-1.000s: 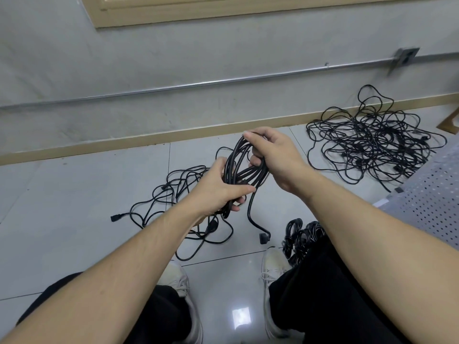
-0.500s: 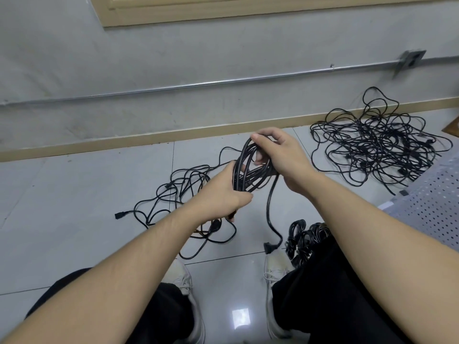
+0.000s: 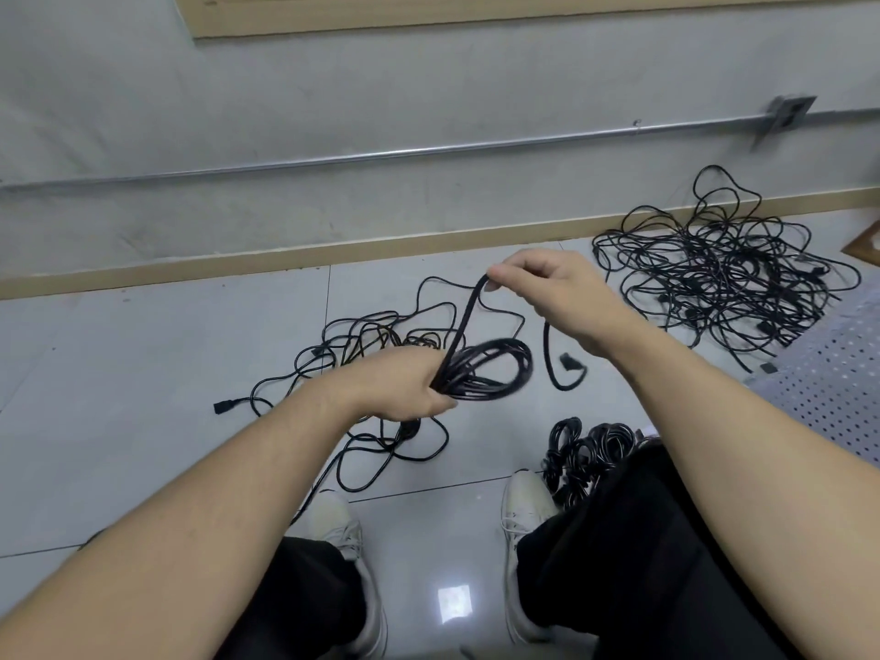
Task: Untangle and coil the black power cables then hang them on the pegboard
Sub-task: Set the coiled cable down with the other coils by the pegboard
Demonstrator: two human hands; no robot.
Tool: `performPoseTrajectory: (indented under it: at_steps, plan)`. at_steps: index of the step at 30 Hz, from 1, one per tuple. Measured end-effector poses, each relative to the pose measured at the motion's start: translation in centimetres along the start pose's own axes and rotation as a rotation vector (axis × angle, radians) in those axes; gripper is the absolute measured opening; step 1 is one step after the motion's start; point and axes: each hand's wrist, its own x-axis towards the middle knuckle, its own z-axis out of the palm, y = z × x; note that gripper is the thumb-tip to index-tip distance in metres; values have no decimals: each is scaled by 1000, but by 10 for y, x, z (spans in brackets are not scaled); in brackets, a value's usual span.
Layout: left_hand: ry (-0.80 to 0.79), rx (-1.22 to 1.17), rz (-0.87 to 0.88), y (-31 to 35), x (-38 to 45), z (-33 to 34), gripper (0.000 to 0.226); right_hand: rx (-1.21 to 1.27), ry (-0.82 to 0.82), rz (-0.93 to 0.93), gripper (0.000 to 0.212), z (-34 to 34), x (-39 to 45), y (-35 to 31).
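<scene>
Left hand: the left hand [image 3: 405, 388], centre of the frame, is gripping a coiled cable [image 3: 490, 369] with fingers curled round the gathered loops.
Right hand: the right hand [image 3: 552, 292], just above and right, is pinching that cable's free strand, drawn taut up from the coil.
Done: finished coils [image 3: 585, 445] are lying on the floor at lower centre, beside the right shoe.
Left: a small tangle [image 3: 371, 340] behind the hands and a large tangle [image 3: 724, 273] at upper right are waiting.
Pegboard: the perforated pegboard [image 3: 838, 388] at right edge is carrying no visible cables.
</scene>
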Motion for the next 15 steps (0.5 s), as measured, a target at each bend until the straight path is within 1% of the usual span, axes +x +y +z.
performPoseTrajectory:
  at_steps: [1, 3, 6, 8, 9, 11, 12, 15]
  plan:
    - [-1, 42, 34, 5, -1, 0, 17, 16, 19, 1, 17, 1, 2, 1]
    - [65, 1, 93, 12, -3, -1, 13, 55, 59, 13, 16, 2, 9, 6]
    - [256, -197, 130, 15, -8, -4, 14, 115, 85, 51, 14, 0, 16, 16]
    - [375, -329, 109, 14, -8, -6, 14, 158, 69, 82, 11, -2, 20, 25]
    - [424, -390, 99, 13, -8, -6, 14, 140, 52, 95, 12, -1, 21, 29]
    - [518, -459, 85, 12, -7, -6, 17, -5, 10, 133, 18, 5, 22, 35]
    - [565, -478, 67, 11, -6, -7, 22, -79, -19, 171, 20, 8, 21, 37]
    - [670, -620, 19, 5, -6, -13, 44, -292, -155, 226, 33, 19, 22, 40]
